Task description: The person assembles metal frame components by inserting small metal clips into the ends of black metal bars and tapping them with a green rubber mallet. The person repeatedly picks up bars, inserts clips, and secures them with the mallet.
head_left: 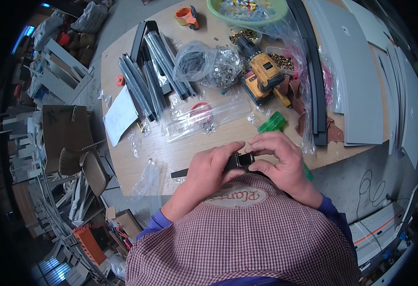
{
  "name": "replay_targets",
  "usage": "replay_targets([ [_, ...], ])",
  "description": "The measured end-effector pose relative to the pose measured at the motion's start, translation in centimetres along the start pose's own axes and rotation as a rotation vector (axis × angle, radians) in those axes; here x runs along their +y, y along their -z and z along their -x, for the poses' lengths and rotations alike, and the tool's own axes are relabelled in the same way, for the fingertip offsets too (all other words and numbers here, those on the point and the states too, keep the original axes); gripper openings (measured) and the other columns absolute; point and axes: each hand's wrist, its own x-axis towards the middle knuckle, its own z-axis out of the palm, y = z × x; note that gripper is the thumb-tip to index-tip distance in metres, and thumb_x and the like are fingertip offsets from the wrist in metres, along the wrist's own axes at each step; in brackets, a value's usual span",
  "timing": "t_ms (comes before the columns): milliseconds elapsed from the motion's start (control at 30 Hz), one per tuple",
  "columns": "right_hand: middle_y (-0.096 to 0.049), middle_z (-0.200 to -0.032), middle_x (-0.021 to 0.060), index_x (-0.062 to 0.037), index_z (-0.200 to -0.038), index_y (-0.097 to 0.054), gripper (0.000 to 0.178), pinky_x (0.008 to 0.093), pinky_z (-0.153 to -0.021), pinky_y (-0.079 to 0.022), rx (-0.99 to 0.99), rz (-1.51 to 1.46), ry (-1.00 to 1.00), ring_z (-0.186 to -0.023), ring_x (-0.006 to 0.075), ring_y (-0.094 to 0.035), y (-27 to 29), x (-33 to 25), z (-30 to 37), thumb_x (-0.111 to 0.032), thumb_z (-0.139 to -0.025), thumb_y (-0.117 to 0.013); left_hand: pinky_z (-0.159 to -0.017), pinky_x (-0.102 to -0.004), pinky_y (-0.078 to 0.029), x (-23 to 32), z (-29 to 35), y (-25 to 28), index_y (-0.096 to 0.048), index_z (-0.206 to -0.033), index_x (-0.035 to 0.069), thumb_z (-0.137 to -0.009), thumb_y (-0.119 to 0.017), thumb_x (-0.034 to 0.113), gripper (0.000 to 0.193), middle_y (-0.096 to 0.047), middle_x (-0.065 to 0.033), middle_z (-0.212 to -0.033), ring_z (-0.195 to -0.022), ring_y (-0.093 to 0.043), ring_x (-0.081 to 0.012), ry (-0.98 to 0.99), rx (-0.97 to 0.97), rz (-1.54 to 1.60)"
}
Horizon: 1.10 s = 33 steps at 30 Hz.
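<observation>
In front of my apron, near the table's front edge, I hold a dark rectangular metal profile (pixel 231 163) lying almost crosswise. My left hand (pixel 211 164) is wrapped round its middle, and its thin left end sticks out past the hand. At the other end my right hand (pixel 280 155) closes its fingertips and thumb on the squarish end, where a dark opening or cap shows; I cannot make out which. A green roll of tape (pixel 272 122) lies just beyond my right hand. A yellow and black cordless drill (pixel 261 71) rests farther back.
Bundles of grey metal profiles (pixel 159 62) lie at the back left, near a paper sheet (pixel 121 116). Bags of small hardware (pixel 221 66) fill the middle, with a green basin (pixel 247 16) behind. Long dark profiles (pixel 311 71) and grey panels (pixel 361 86) line the right side.
</observation>
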Motion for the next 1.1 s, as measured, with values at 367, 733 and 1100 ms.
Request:
replay_targets([
  [367,-0.068,-0.093,0.0100,-0.0027,-0.097,-0.068,0.032,0.0327,-0.070,-0.055,-0.040,0.205,0.094,-0.084,0.0249,-0.069,0.63,0.34,-0.12,-0.015,-0.072,-0.083,-0.067,-0.0391,-0.054,0.09,-0.07,-0.01,-0.052,-0.130,0.008,-0.080,-0.076,0.031,0.059,-0.067,-0.0160,-0.093,-0.081,-0.068,-0.0343,0.024,0.005,0.041],
  [733,-0.069,-0.091,0.0103,-0.0019,-0.093,-0.068,0.031,0.0324,-0.069,-0.055,-0.052,0.201,0.106,-0.083,0.0251,-0.068,0.83,0.81,-0.11,-0.014,-0.070,-0.084,-0.067,-0.0391,-0.054,0.40,-0.25,0.17,-0.051,-0.135,0.012,-0.082,-0.075,0.030,0.061,-0.068,-0.0141,-0.095,-0.081,-0.068,-0.0334,0.049,-0.022,0.019],
  [1100,-0.070,-0.088,0.0089,-0.0027,-0.091,-0.069,0.027,0.0324,-0.064,-0.053,0.051,0.299,0.154,-0.078,0.0242,-0.069,0.12,0.28,-0.21,-0.013,-0.070,-0.083,-0.069,-0.0405,-0.055,0.11,-0.11,-0.22,-0.046,-0.139,0.008,-0.080,-0.077,0.023,0.068,-0.067,-0.0175,-0.097,-0.082,-0.067,-0.0367,0.078,0.009,0.060],
])
